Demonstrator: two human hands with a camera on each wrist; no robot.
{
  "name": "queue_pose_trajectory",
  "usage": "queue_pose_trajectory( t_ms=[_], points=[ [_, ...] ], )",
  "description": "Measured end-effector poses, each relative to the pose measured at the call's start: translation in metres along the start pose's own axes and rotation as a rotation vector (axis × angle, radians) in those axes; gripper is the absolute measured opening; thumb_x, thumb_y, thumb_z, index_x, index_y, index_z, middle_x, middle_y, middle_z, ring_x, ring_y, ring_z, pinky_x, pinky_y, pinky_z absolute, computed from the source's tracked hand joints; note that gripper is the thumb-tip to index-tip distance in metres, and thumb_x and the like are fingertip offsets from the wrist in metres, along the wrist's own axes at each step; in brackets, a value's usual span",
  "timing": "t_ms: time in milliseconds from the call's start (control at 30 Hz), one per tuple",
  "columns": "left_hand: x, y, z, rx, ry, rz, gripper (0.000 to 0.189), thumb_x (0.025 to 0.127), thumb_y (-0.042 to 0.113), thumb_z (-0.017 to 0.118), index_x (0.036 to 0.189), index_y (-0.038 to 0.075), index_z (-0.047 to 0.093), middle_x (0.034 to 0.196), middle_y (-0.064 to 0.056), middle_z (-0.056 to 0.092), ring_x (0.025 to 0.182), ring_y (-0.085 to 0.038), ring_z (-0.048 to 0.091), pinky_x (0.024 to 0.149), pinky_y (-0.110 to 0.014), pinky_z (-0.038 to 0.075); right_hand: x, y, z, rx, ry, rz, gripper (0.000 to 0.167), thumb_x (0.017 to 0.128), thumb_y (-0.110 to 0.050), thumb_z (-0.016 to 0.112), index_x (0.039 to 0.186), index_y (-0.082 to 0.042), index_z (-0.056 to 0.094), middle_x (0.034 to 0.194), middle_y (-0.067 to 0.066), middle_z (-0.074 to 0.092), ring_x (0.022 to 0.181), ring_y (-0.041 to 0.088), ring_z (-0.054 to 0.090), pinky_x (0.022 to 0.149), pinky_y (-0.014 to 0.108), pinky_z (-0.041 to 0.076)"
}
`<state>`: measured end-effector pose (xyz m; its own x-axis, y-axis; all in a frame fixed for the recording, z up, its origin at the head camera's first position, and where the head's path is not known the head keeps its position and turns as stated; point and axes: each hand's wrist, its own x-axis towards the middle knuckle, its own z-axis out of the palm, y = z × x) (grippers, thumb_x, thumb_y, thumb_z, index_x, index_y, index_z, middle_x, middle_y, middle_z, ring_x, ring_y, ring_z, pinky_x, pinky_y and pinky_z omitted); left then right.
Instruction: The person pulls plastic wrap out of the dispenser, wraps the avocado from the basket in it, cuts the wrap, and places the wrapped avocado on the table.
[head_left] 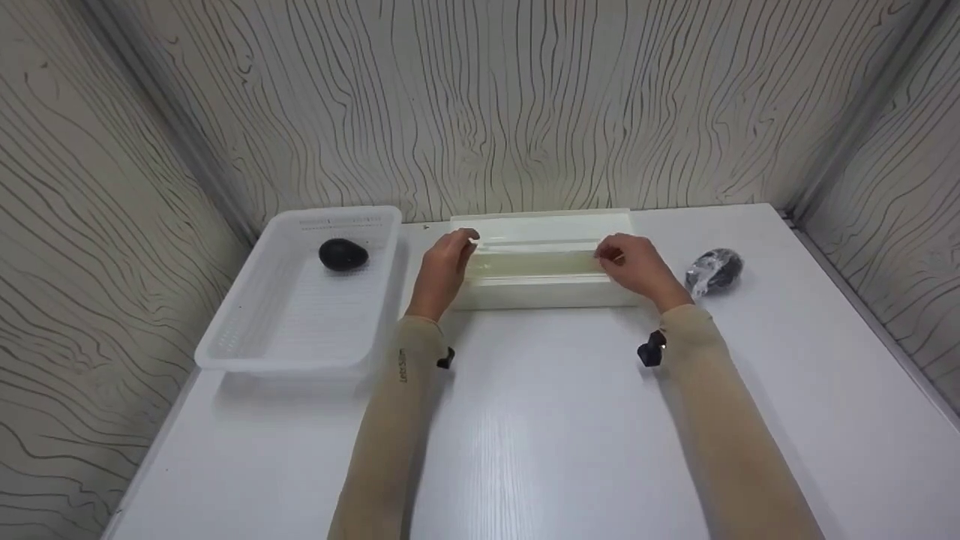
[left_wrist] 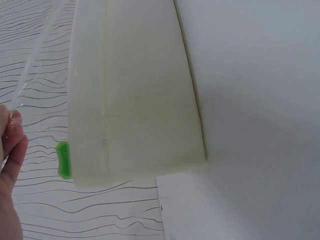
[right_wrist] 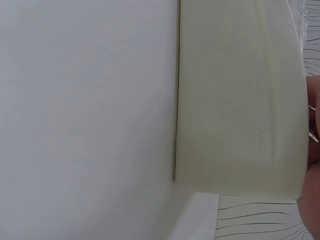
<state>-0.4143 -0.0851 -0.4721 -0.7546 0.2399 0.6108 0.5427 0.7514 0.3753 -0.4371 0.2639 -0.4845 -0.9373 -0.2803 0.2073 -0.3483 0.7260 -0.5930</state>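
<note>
A long, pale plastic-wrap dispenser box (head_left: 547, 295) lies at the back of the table with its lid (head_left: 540, 225) raised behind it. At its left end my left hand (head_left: 441, 271) pinches clear plastic wrap (left_wrist: 31, 62), which stretches up from the fingertips in the left wrist view. My right hand (head_left: 637, 266) pinches the wrap at the opposite end, its fingers partly hidden behind the box in the right wrist view. A green piece (left_wrist: 63, 160) sticks out from the box's far side, near its left end.
On the left stands a white plastic basket (head_left: 281, 365) holding a dark avocado (head_left: 343, 255). Right of my right hand lies another dark avocado (head_left: 714, 271), wrapped in clear film. Wood-patterned panels (head_left: 480, 97) close off the table's back and sides.
</note>
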Motion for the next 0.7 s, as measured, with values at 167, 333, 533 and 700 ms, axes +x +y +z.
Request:
queue_pose_trajectory(
  t_ms=[167, 333, 533, 700],
  points=[
    [0.0, 0.002, -0.001, 0.0, -0.018, -0.008, 0.016, 0.101, 0.011, 0.051, 0.115, 0.016, 0.056, 0.105, -0.001, 0.066, 0.1, -0.014, 0.066, 0.087, -0.023, 0.054, 0.0, -0.004, -0.004, -0.007, -0.011, 0.031, 0.014, 0.089, -0.005, 0.062, 0.1, -0.004, 0.071, 0.101, 0.013, 0.066, 0.095, 0.028, 0.062, 0.086, 0.044, 0.055],
    [0.0, 0.003, -0.001, 0.0, -0.021, -0.026, 0.017, 0.101, 0.011, 0.051, 0.115, 0.016, 0.057, 0.106, -0.001, 0.067, 0.101, -0.014, 0.066, 0.088, -0.023, 0.054, -0.001, -0.005, -0.001, -0.017, 0.063, 0.041, 0.01, 0.088, -0.007, 0.068, 0.097, -0.004, 0.072, 0.099, 0.013, 0.069, 0.093, 0.027, 0.063, 0.084, 0.043, 0.054],
    [0.0, 0.003, -0.001, 0.0, -0.012, -0.03, 0.016, 0.101, 0.012, 0.051, 0.115, 0.016, 0.057, 0.107, -0.001, 0.067, 0.103, -0.014, 0.065, 0.089, -0.023, 0.054, -0.002, -0.003, 0.006, -0.022, 0.138, 0.012, 0.009, 0.092, -0.008, 0.065, 0.097, -0.006, 0.071, 0.096, 0.012, 0.072, 0.087, 0.026, 0.067, 0.077, 0.041, 0.054],
    [0.002, 0.002, -0.001, -0.012, 0.023, -0.014, 0.015, 0.102, 0.013, 0.049, 0.114, 0.016, 0.057, 0.105, -0.001, 0.066, 0.099, -0.014, 0.065, 0.086, -0.025, 0.055, -0.003, -0.002, 0.009, 0.041, 0.154, -0.003, 0.01, 0.094, -0.005, 0.061, 0.102, -0.005, 0.069, 0.097, 0.012, 0.07, 0.085, 0.024, 0.069, 0.071, 0.033, 0.059]
  ],
)
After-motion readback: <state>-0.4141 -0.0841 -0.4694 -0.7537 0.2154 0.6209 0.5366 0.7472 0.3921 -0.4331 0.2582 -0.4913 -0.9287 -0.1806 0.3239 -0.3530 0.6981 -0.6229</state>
